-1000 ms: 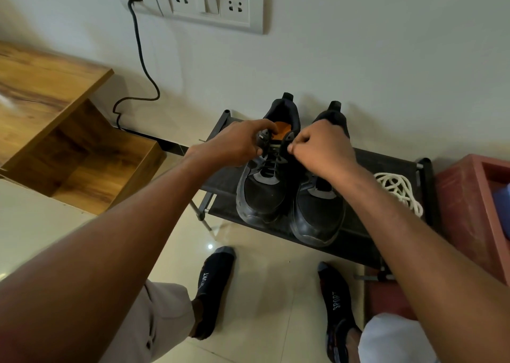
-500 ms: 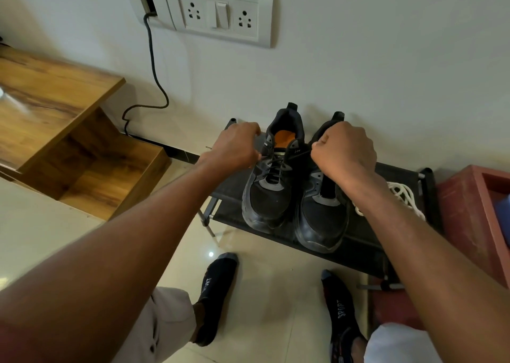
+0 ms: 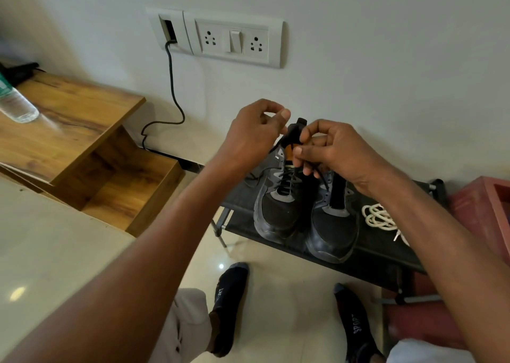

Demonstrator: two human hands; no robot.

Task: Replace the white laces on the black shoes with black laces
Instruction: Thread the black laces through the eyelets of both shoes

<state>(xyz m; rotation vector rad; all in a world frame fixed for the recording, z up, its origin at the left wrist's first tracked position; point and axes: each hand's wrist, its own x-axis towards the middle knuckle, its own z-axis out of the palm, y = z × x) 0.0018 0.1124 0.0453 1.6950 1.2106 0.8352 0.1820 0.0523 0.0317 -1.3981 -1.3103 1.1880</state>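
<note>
Wooden desk [image 3: 69, 119] at far left carried a clear plastic bottle [image 3: 16, 106] lying on its side, with a dark cable [image 3: 172, 86] dropping down the wall from a white socket panel [image 3: 231, 41] behind it. To the right, a low black shoe rack [image 3: 380, 249] stood against the wall and held a pair of black shoes side by side, toes toward the camera. The left shoe [image 3: 278, 208] showed a black lace [image 3: 287, 181] threaded through its eyelets, one loose end trailing onto the rack at its left. The left hand [image 3: 254, 136] hovered above that shoe's collar, thumb and forefinger curled together; whether that grip held a lace could not be told. The right hand [image 3: 334, 150] was raised just beside it, its grip pinching a strand of black lace between thumb and fingertips, the strand hanging down over the right shoe [image 3: 334, 230], whose eyelets looked unlaced. White laces [image 3: 380, 219] lay in a loose bundle on the rack, just right of the shoes. A red crate [image 3: 485, 205] sat at far right. Two feet in dark socks [image 3: 229, 302] stood on the pale tiled floor [image 3: 55, 252] in the near foreground.
</note>
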